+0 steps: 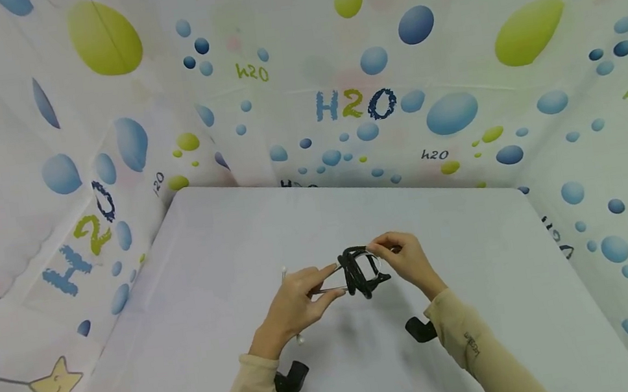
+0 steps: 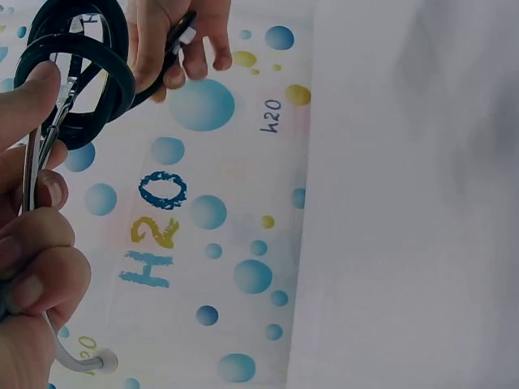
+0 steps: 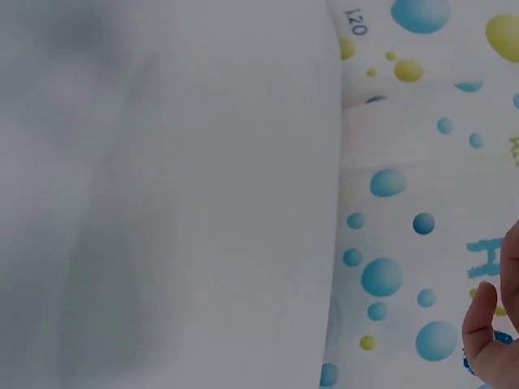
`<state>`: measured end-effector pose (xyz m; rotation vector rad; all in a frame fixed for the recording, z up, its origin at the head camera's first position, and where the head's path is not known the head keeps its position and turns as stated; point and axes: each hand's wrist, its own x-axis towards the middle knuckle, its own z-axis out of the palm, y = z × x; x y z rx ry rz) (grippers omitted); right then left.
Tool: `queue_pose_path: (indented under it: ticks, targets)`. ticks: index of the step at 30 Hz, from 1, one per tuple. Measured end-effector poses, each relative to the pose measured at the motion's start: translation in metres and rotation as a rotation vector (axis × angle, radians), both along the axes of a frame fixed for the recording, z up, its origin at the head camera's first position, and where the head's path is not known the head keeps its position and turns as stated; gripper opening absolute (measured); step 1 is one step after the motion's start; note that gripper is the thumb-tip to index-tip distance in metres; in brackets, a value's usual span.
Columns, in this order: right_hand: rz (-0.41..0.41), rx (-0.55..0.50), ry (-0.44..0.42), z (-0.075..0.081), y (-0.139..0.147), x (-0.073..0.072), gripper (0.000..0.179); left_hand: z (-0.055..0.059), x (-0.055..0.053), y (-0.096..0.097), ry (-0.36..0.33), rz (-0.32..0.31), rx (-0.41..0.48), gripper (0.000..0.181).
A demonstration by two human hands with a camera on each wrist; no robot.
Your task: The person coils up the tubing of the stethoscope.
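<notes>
A stethoscope (image 1: 357, 275) with black tubing is held up over the white table, its tubing wound in several loops around its metal ear tubes. My left hand (image 1: 297, 299) grips the metal ear tubes (image 2: 32, 166), thumb and fingers on either side. One white ear tip (image 2: 104, 361) pokes out below that hand in the left wrist view. At the other end of the coil, my right hand (image 1: 407, 260) pinches the black tubing near its end. Only a few right-hand fingers (image 3: 482, 332) show at the edge of the right wrist view; the stethoscope is out of sight there.
The white tabletop (image 1: 224, 233) spreads beneath both hands. A white curtain (image 1: 279, 4) printed with blue and green dots surrounds it at the back and sides. Black wrist-worn pieces (image 1: 292, 378) stick out below both wrists.
</notes>
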<state>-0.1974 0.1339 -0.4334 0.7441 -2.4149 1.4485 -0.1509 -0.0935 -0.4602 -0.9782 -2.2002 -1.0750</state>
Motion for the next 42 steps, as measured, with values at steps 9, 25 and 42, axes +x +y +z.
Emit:
queue_pose_path:
  ticks: [9,25,42]
  targets:
    - [0.049,-0.037,-0.109,-0.008,0.003,0.028,0.007,0.000,-0.011,-0.001,0.023,-0.003,0.080,0.036]
    - [0.068,0.112,0.131,-0.024,0.003,0.050,0.010,0.003,-0.018,-0.009,-0.022,0.114,-0.002,0.036]
    - [0.247,0.225,0.349,0.008,0.010,0.039,0.021,0.002,-0.002,0.004,-0.125,0.164,-0.180,0.041]
